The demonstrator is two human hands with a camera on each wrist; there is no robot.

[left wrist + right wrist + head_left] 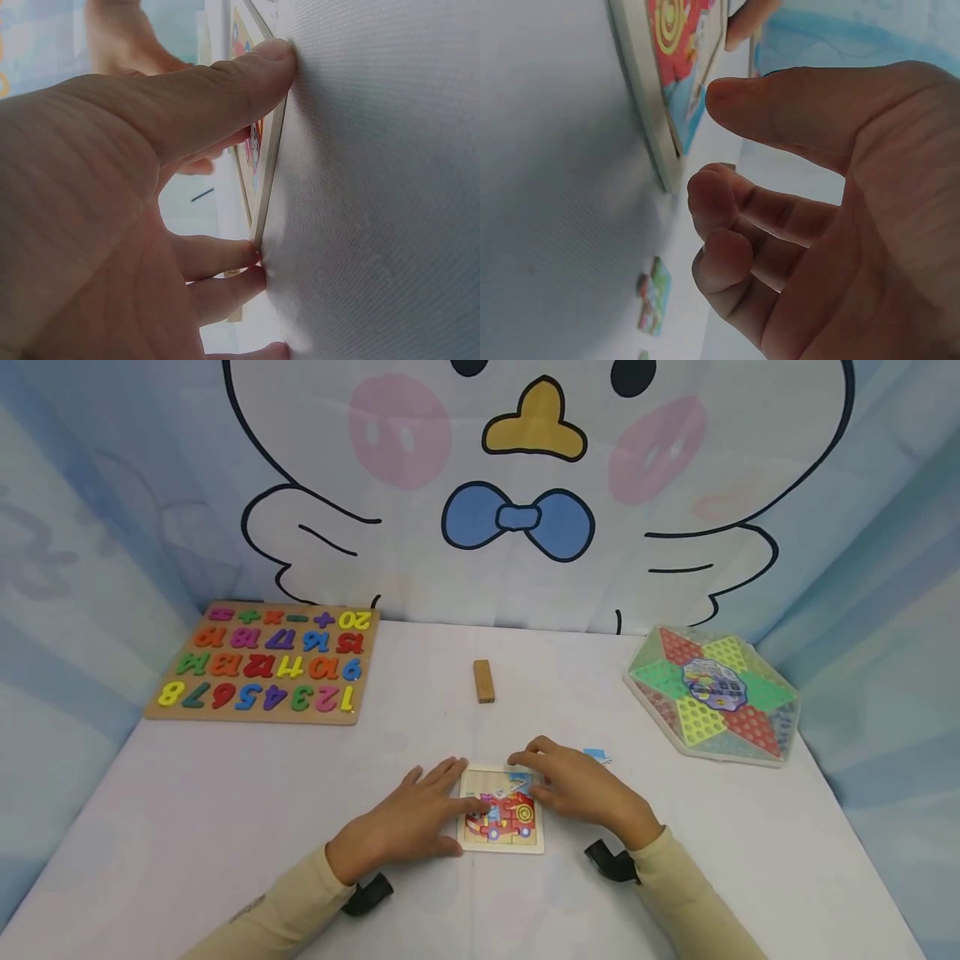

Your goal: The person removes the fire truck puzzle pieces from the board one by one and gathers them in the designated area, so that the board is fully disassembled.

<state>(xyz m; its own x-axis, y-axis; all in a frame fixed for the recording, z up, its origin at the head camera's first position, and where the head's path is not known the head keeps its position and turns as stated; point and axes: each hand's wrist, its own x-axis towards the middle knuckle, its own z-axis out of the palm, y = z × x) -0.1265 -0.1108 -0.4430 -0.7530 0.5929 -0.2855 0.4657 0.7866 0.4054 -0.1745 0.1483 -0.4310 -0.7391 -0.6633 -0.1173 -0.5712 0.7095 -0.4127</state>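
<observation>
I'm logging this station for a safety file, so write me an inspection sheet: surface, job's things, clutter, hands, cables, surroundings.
Surface: pale table, covered in cloth-like material.
Job's things: framed puzzle showing a red vehicle, partly filled, bare wood at its far left; loose pieces lie off the frame on the right.
Clutter: number board at far left, wooden block beyond the puzzle, hexagonal box at far right.
Hands: left hand touches the puzzle's left side, one finger over the picture; right hand is at its far right corner, no piece seen held.
Cables: nothing seen.
Surroundings: blue-and-white curtain with cartoon print.
</observation>
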